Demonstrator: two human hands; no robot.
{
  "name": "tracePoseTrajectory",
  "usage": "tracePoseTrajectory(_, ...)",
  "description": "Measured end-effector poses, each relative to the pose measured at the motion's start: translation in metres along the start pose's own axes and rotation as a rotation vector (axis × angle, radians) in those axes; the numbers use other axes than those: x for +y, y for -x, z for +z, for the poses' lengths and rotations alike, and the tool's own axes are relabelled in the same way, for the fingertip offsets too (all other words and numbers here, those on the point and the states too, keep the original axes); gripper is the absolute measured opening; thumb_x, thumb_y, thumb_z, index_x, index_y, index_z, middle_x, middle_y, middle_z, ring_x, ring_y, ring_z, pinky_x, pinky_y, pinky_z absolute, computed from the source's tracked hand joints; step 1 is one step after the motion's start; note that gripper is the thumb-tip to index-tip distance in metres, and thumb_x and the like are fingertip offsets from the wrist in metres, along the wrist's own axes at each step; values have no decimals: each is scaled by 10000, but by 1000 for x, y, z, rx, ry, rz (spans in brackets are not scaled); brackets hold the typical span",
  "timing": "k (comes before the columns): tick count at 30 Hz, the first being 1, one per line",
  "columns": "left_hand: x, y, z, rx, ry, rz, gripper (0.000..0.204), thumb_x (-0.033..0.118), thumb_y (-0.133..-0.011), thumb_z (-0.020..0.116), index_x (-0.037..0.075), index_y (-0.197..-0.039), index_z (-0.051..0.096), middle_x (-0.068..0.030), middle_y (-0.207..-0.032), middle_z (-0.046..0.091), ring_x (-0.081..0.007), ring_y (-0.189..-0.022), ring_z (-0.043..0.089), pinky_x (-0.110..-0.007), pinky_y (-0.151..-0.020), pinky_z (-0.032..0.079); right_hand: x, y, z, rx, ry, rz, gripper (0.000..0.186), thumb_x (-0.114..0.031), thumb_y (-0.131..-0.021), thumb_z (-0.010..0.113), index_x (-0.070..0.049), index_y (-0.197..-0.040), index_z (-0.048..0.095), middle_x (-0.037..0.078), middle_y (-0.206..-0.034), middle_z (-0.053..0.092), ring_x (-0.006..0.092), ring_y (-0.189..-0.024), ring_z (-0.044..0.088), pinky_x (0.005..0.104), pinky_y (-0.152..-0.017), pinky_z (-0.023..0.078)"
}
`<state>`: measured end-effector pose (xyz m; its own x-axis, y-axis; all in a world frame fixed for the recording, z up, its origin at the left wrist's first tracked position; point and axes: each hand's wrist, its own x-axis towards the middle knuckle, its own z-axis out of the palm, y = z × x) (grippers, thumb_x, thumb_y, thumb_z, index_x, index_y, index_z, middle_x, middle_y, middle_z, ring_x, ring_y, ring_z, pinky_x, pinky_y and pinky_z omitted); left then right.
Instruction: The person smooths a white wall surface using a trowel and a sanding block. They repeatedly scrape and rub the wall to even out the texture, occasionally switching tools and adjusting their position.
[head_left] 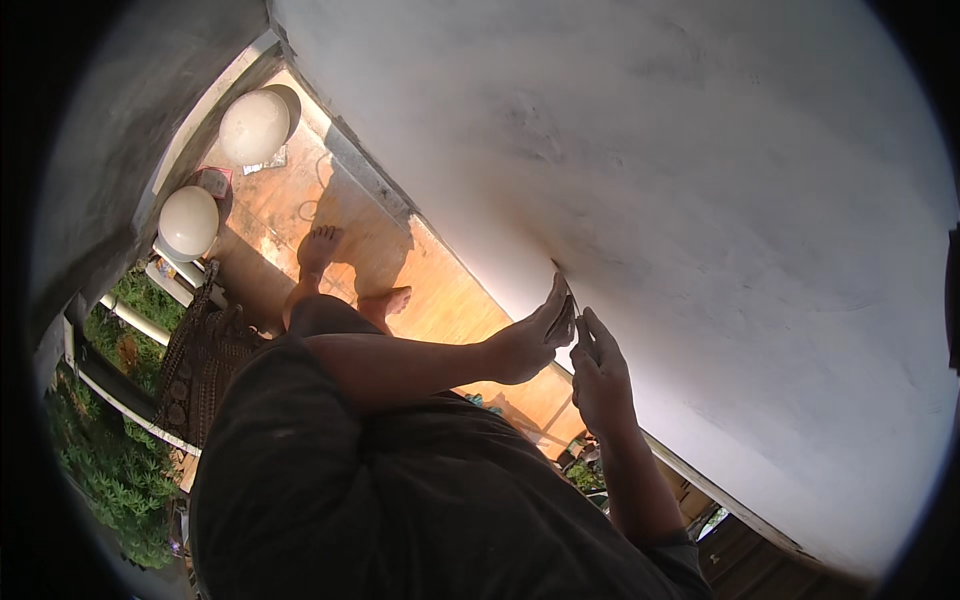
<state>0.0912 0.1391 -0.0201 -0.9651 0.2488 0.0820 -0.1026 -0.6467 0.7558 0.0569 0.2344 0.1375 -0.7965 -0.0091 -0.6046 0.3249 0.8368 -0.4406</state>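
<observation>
In front of the pale, smeared wall [720,250], my two hands are close together. My left hand [525,345] reaches in from the left, its fingers closed on a dark flat piece [565,325] that shows only in part. My right hand [600,375] comes up from below, fingers pinched around a thin blade [571,292] seen almost edge-on. The blade's tip points toward the wall; whether it touches the wall I cannot tell. Most of both held pieces is hidden by my fingers, and both hands look coated with pale dust.
Orange tiled floor [440,280] lies below, with bare feet [318,250] on it. Two white round things [254,127] stand at the far left. A dark patterned cloth [205,350] hangs by a pale railing [135,320], beyond which green plants [120,490] grow.
</observation>
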Motion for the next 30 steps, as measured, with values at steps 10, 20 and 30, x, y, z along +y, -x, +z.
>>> tracePoseTrajectory(10, 9, -2, -31, -36, -67, -9, 969, -146, -932, 402, 58, -1530, -331, -257, -1662, 123, -319, -1538, 230, -374, -1236, 295, 12, -25, 22, -84, 375, -254, 582, -52, -1007, 477, 59, -1550, 301, 276, -1494, 489, 195, -1106, 630, 256, -753, 514)
tracePoseTrajectory(20, -30, -2, -38, 36, -199, 61, 959, -63, -977, 447, 82, -1546, -311, -285, -1652, 132, -343, -1536, 236, -387, -1230, 297, 13, -41, 30, -88, 341, -379, 575, -53, -998, 466, 79, -1537, 314, 231, -1442, 537, 78, -706, 545, 227, -614, 463)
tracePoseTrajectory(30, -15, 0, -56, 83, 126, -134, 940, -152, -924, 368, 82, -1554, -289, -244, -1665, 118, -308, -1542, 224, -400, -1263, 265, 1, -48, 53, -104, 243, -224, 608, -99, -1001, 449, 66, -1559, 273, 260, -1528, 446, 270, -1394, 486, 348, -1152, 368)
